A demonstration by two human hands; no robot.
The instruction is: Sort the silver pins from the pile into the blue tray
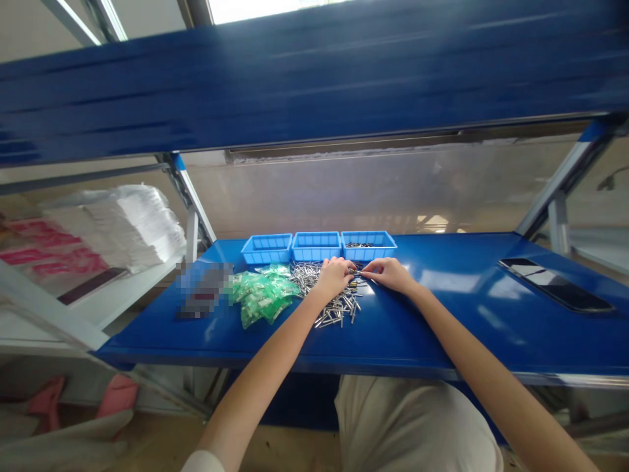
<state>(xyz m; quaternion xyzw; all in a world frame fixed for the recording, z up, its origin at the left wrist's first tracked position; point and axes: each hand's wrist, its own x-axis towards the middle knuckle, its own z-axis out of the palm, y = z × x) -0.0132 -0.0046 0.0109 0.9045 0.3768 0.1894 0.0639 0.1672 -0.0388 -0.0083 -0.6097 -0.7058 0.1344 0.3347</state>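
Observation:
A loose pile of small silver metal pins [338, 312] lies on the blue shelf table, their exact kind too small to tell. My left hand [335, 275] rests over the pile's right part, its fingers bent together at a small dark and brass-coloured piece; what it grips is partly hidden. Just right of it, my right hand [392, 273] pinches a thin metal pin between thumb and forefinger, the tips of both hands nearly meeting. Behind them stand three blue bins: a left bin [266, 258], a middle bin [316, 254], and a right bin [369, 253] with dark thin pieces inside.
Green-tinted plastic bags [265, 295] with small parts lie left of the pile. Farther left is a blurred-out object [204, 290]. A black phone [555, 285] lies at the right. An upper blue shelf beam [314, 78] crosses overhead. White stacked packs [122, 226] sit on a neighbouring shelf.

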